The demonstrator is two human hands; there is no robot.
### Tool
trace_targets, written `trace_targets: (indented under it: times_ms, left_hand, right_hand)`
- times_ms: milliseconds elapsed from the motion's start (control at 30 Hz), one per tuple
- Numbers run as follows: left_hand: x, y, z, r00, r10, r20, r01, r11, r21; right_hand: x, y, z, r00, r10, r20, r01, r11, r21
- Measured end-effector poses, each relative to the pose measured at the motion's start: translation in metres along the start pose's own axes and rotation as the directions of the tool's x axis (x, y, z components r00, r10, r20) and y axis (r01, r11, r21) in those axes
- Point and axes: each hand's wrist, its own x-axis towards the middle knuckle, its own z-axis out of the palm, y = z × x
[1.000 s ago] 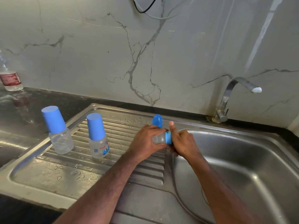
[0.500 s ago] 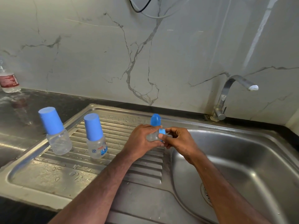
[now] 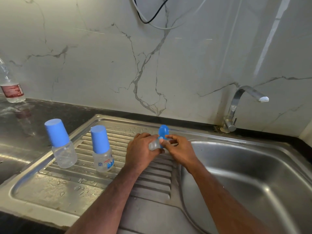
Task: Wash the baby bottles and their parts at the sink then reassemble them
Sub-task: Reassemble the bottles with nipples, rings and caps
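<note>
Both hands on clear bottle

Only legible mark: "ISI" logo on capped baby bottle; other label txt too blurred.

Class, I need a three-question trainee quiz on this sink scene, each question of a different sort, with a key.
1. True or false: the tap is running.
2. How many capped bottles stand on the drainboard?
3. Which hand grips the clear bottle body? A left hand B right hand

Key: 1 false; 2 two, one unlabelled, one labelled; 3 A.
</note>
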Motion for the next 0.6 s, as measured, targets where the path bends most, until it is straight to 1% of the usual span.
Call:
trace_targets:
  times_ms: [67, 100, 133, 200, 300, 367, 400, 467, 533, 600]
  left_hand:
    - [0.004, -0.004, -0.001, 0.998, -0.069, -0.01, 0.069, 0.998, 0.013]
    - [0.005, -0.005, -0.001, 0.995, -0.101, -0.012, 0.101, 0.995, 0.022]
    - [0.006, -0.008, -0.001, 0.992, -0.125, -0.017, 0.126, 0.992, 0.03]
    - [0.01, -0.013, -0.001, 0.988, -0.155, -0.022, 0.156, 0.987, 0.026]
    - [0.014, -0.019, 0.001, 0.982, -0.188, -0.005, 0.189, 0.982, 0.016]
    - [0.016, -0.022, 0.003, 0.98, -0.201, -0.006, 0.201, 0.979, 0.02]
    - [0.016, -0.022, 0.003, 0.978, -0.208, -0.01, 0.209, 0.978, 0.017]
    - [0.017, -0.022, 0.003, 0.974, -0.223, -0.026, 0.223, 0.975, -0.008]
    - [0.017, -0.02, 0.002, 0.971, -0.235, -0.037, 0.234, 0.972, -0.039]
    - [0.016, -0.017, 0.002, 0.968, -0.246, -0.047, 0.243, 0.968, -0.06]
  right_hand:
    - [0.018, -0.002, 0.001, 0.992, -0.038, -0.117, 0.032, 0.998, -0.052]
    - [0.028, -0.001, 0.0, 0.987, -0.072, -0.146, 0.06, 0.994, -0.086]
    - [0.039, -0.001, 0.001, 0.982, -0.119, -0.144, 0.099, 0.986, -0.137]
    - [0.062, 0.002, 0.003, 0.98, -0.193, -0.047, 0.177, 0.954, -0.242]
    - [0.085, 0.005, 0.009, 0.976, -0.126, 0.179, 0.184, 0.916, -0.357]
    - [0.093, 0.008, 0.012, 0.966, -0.102, 0.239, 0.197, 0.887, -0.418]
    - [0.093, 0.009, 0.013, 0.968, -0.109, 0.227, 0.198, 0.885, -0.421]
    - [0.089, 0.012, 0.012, 0.979, -0.145, 0.14, 0.187, 0.913, -0.363]
    - [0.081, 0.014, 0.01, 0.986, -0.168, 0.019, 0.167, 0.956, -0.241]
    - [0.068, 0.012, 0.004, 0.988, -0.122, -0.091, 0.113, 0.989, -0.098]
